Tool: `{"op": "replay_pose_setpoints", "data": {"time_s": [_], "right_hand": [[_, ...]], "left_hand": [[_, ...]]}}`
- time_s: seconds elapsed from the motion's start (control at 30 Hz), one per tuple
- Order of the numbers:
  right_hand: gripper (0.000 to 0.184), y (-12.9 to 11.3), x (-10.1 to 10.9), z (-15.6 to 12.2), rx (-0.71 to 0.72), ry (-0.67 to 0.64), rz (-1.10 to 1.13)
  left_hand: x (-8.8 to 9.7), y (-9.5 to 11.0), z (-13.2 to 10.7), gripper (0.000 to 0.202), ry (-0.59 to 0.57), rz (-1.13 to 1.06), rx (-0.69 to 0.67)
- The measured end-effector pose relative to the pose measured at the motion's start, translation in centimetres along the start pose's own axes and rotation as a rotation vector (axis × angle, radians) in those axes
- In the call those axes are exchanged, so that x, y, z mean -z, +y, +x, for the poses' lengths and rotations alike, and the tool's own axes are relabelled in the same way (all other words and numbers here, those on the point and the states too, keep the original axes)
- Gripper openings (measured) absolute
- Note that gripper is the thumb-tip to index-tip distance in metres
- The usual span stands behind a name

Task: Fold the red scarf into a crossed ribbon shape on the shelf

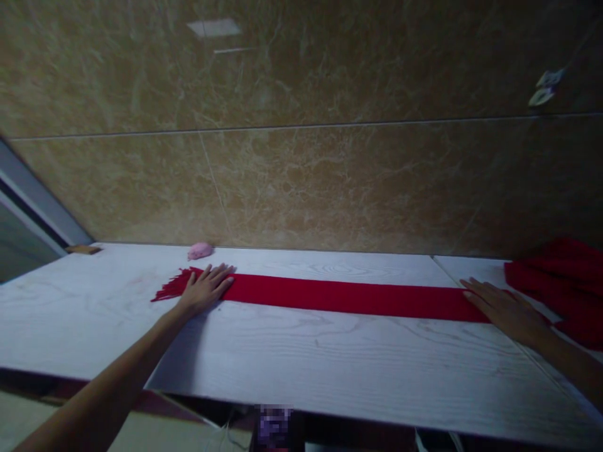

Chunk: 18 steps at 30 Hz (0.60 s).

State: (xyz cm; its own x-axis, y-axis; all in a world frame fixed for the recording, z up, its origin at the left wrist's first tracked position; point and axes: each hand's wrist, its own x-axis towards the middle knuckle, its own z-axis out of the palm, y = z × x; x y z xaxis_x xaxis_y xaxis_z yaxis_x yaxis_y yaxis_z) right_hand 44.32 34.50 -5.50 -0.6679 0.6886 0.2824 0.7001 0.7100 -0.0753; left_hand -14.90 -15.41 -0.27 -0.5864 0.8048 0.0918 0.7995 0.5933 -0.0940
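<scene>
A long red scarf [343,295] lies stretched flat across a white wood-grain table [301,358]. Its fringed end points left. My left hand [207,287] rests flat on the scarf close to the fringe, fingers spread. My right hand [504,307] lies flat on the scarf's right part, fingers stretched out. Neither hand grips the cloth.
A pile of red cloth [560,282] sits at the table's right end. A small pink object [200,251] lies by the wall behind my left hand. A brown item [83,250] is at the far left corner. A marble-tiled wall [301,157] stands right behind the table.
</scene>
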Motion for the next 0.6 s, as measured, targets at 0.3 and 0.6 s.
{"op": "replay_pose_setpoints", "data": {"time_s": [0.3,0.6], "right_hand": [[0.073,-3.1,2.5,0.3,-0.178,-0.195,-0.048],[0.064,-3.8,3.7,0.1,-0.189,-0.206,-0.042]], "left_hand": [[-1.9,-2.0,0.7,0.054,-0.008,0.107,-0.075],[-1.5,-3.5,-0.4,0.069,0.124,0.081,-0.308]]}}
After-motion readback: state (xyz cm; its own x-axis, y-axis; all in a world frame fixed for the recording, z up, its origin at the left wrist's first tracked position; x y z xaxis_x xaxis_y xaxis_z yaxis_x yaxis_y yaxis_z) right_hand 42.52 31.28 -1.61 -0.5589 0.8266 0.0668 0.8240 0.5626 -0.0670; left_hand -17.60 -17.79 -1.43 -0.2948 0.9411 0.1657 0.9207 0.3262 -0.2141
